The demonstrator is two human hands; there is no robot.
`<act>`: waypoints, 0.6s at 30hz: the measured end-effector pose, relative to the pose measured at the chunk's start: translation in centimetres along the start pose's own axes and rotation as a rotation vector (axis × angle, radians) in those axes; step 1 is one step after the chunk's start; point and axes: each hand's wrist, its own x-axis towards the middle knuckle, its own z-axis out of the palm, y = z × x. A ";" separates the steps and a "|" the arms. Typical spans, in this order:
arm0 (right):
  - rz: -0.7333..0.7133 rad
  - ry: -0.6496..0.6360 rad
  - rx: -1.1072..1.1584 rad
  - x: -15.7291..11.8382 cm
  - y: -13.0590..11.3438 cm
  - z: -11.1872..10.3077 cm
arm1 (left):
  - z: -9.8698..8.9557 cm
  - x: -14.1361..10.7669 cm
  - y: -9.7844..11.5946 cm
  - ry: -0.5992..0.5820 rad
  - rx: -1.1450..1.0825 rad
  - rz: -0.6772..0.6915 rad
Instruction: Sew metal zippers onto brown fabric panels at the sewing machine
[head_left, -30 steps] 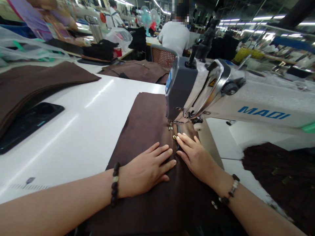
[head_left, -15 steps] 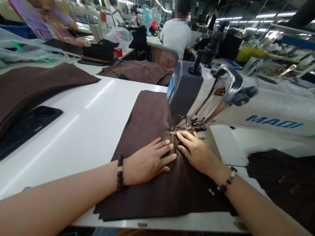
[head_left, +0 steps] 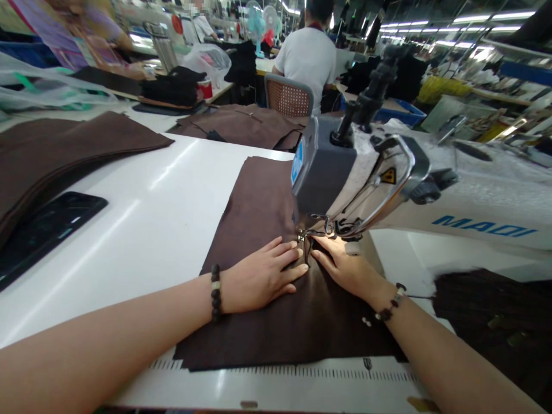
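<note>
A dark brown piece of fabric [head_left: 293,339] lies under the head of a sewing machine [head_left: 328,167]. At the presser foot [head_left: 303,234], a short zipper [head_left: 306,252] runs along the fabric toward me. Left of the zipper, my left hand [head_left: 261,276] rests flat with its fingers stretched out and apart. My right hand [head_left: 345,264] presses on the fabric just right of the zipper, fingers extended, the fingertips close beside the presser foot. Part of that hand is hidden behind the machine's lower parts. Neither hand grips anything.
Brown fabric pieces [head_left: 86,141] are stacked at the left, over a dark phone-like slab [head_left: 56,230]. More brown fabric [head_left: 241,126] lies behind. Dark cloth [head_left: 487,328] sits at the right. A printed ruler [head_left: 336,372] runs along the table's front edge. A person [head_left: 306,60] sits ahead.
The brown fabric has slid a little away from me under the machine, uncovering the ruler at the front edge. Both hands stay on it, and the zipper shows less beyond my fingers.
</note>
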 end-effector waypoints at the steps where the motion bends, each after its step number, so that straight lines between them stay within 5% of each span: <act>1: -0.003 0.006 0.023 -0.1 0.1 0.0 | 0.0 0.0 0.1 0.000 -0.003 0.001; 18: -0.073 0.017 0.132 -1.0 -0.6 -0.8 | 0.6 -0.4 0.8 0.064 -0.101 -0.040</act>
